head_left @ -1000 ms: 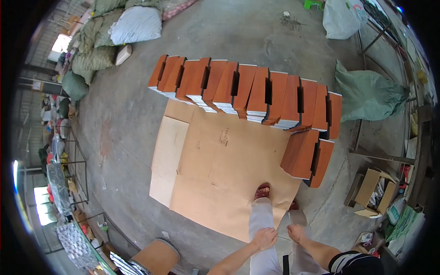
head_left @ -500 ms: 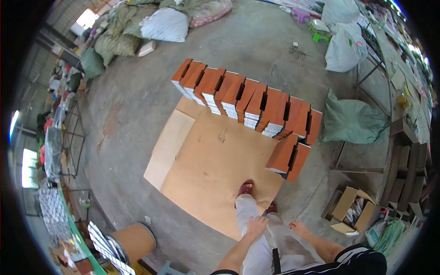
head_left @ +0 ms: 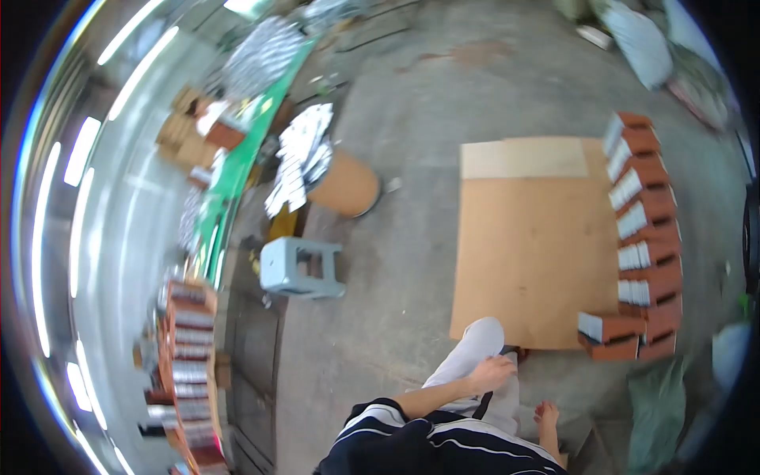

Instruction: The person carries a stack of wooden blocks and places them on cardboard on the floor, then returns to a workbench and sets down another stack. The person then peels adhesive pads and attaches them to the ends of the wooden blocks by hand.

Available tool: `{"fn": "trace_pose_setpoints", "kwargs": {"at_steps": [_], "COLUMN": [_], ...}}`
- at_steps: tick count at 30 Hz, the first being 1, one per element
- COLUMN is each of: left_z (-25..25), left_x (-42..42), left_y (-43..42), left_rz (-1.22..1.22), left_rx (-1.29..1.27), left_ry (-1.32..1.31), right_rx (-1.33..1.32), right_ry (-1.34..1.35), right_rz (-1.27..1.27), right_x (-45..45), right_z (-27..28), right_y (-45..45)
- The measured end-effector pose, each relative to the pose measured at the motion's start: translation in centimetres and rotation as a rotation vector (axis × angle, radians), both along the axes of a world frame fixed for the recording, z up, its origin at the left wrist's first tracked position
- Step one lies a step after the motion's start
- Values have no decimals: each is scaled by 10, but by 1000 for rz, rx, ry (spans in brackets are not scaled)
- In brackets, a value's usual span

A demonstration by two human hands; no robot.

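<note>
My left hand (head_left: 492,374) rests over my raised thigh in light trousers, its fingers loosely bent and blurred. Lower right of it, my right hand (head_left: 546,413) hangs beside my body with curled fingers. I cannot make out anything in either hand. Beyond my legs a flat brown cardboard sheet (head_left: 538,245) lies on the floor. Stacks of reddish-brown boxes (head_left: 661,245) with white edges line its right side, and a shorter stack (head_left: 608,326) stands at its near right corner.
A grey-blue stool (head_left: 279,267) and a brown drum (head_left: 347,184) with striped material stand left of the sheet. Farther left are a green-edged table (head_left: 237,170) and more stacked reddish-brown pieces (head_left: 192,356). A green sack (head_left: 657,412) lies at the lower right.
The view has swung left, so the sheet and box stacks now appear at the right. The stool, drum and left-hand table have come further into view. My knee is bent higher.
</note>
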State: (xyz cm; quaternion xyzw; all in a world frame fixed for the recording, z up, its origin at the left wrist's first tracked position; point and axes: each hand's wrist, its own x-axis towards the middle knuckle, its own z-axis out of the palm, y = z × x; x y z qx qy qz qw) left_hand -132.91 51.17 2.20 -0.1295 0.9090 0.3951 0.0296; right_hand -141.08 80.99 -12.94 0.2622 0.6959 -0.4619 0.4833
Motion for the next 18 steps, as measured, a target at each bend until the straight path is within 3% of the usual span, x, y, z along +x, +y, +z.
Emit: {"fn": "trace_pose_setpoints", "kwargs": {"at_steps": [3, 8, 10, 13, 15, 17, 18], "left_z": [-15, 13, 11, 12, 15, 6, -1], "left_x": [12, 50, 74, 123, 168, 224, 259], "left_y": [5, -29, -51, -97, -134, -168, -194], "left_rz": [73, 261, 322, 445, 525, 626, 645], "left_rx": [83, 214, 253, 304, 325, 380, 374], "left_ry": [80, 39, 43, 136, 132, 121, 138], "right_rx": [-12, 95, 54, 38, 58, 96, -48], "right_ry": [-27, 0, 27, 96, 139, 317, 375], "right_rz": [29, 156, 261, 316, 307, 520, 646], "right_x": [-3, -11, -42, -52, -36, 6, 21], "right_z": [-8, 5, -98, -130, -96, -1, 7], "right_y": [-1, -19, 63, 3, -63, -192, -255]}}
